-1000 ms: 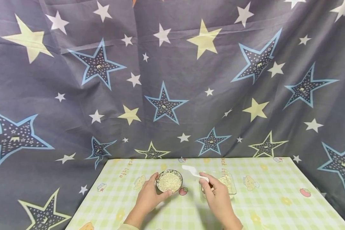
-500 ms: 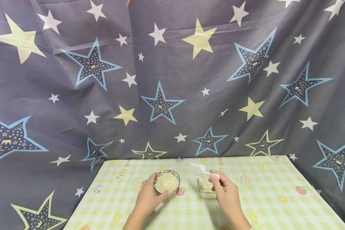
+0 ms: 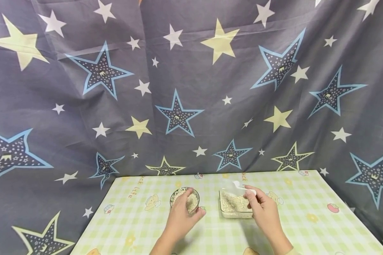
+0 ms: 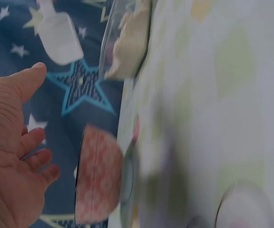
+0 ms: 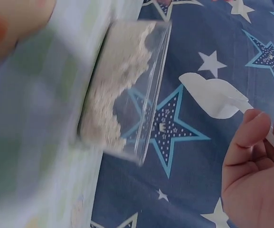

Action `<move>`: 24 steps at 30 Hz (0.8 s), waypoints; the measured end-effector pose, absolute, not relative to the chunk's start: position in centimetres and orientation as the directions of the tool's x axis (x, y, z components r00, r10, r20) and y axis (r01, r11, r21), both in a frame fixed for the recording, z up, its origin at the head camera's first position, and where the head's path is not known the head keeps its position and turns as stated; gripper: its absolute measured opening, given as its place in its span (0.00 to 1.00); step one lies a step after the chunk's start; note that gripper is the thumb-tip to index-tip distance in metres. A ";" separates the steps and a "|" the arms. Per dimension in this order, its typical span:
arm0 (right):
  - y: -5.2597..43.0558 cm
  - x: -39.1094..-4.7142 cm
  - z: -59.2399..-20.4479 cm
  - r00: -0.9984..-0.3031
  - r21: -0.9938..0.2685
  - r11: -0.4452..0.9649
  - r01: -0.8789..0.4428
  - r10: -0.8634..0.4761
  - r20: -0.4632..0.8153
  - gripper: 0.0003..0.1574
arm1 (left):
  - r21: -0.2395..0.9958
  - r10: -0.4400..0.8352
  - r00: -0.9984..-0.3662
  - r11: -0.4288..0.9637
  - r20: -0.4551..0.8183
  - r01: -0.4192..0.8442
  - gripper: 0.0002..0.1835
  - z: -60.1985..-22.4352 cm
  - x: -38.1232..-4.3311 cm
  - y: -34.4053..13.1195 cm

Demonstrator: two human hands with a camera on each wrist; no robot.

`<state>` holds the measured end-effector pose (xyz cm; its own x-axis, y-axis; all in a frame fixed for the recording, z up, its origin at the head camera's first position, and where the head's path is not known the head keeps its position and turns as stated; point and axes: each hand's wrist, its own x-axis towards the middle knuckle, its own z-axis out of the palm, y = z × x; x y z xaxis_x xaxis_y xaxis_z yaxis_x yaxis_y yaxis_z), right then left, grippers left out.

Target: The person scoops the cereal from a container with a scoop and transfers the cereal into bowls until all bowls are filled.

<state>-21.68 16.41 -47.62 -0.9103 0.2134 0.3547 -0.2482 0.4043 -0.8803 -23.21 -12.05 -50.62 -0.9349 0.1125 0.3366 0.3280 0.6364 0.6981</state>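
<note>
My left hand (image 3: pixel 180 217) reaches over a small bowl (image 4: pixel 99 175) of pale flakes, its fingers extended above the near-left rim. In the left wrist view the palm stands apart from the bowl's pink patterned outer wall, with nothing held. My right hand (image 3: pixel 265 212) pinches the handle of a white plastic scoop (image 3: pixel 242 187) between thumb and fingers. The scoop's blade (image 5: pixel 215 97) points left, raised above a rectangular glass container (image 3: pixel 236 214). Pale flakes fill the container, heaped unevenly against its clear wall in the right wrist view.
A green-and-white checked tablecloth (image 3: pixel 131 216) with printed cartoon figures covers the table. Behind its far edge hangs a dark curtain (image 3: pixel 191 88) patterned with stars. A gap of tablecloth separates the bowl and the glass container.
My left hand gripped the bowl's side before; now it has let go and lifted over it. My right hand with the scoop has moved right, uncovering more of the glass container.
</note>
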 end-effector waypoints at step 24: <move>21.5 -22.5 -47.0 -0.765 -0.368 0.819 -0.440 -0.127 0.631 0.12 | 0.648 0.244 -0.948 0.692 0.205 0.318 0.42 -52.4 -24.5 -4.3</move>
